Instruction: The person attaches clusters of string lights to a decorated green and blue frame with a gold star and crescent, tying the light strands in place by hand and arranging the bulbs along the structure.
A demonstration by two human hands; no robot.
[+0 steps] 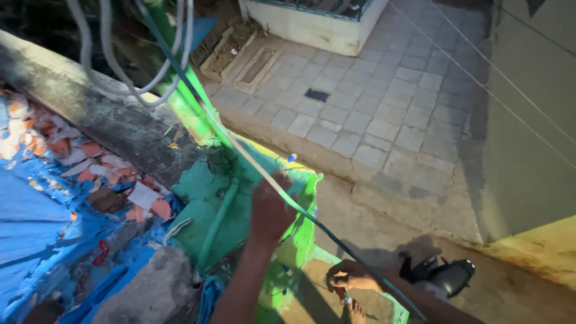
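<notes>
The head view looks down from a high place, over the edge of a roof or wall, to a paved yard (384, 108) far below. In the middle of the picture the left hand (271, 209) reaches out, its back toward the camera; its fingers curl around a thin cable (264, 175), light in its upper part and dark blue lower down, so the grip is closed on this cable. Lower and to the right, the right hand (348, 277) is also on the same cable, where it runs dark toward the near right corner. The fingers look bent around it, but the hand is small and in shadow, so I cannot tell surely whether that grip is closed.

The cable comes from the far left, where it passes beside a green painted post (180, 90) and some grey hanging wires (114, 66), then goes between the two hands. Under the left hand is a bright green cloth or sheet (303, 222) with a green pipe (219, 219) on it. At the left is a blue surface (36, 222) with broken orange and white pieces (78, 153), and a rough concrete ledge (90, 108) beyond it. A dark scooter or similar thing (444, 273) stands below at the right.

As for progress, the cable is stretched and held, not yet fixed to anything that I can see near the hands.
</notes>
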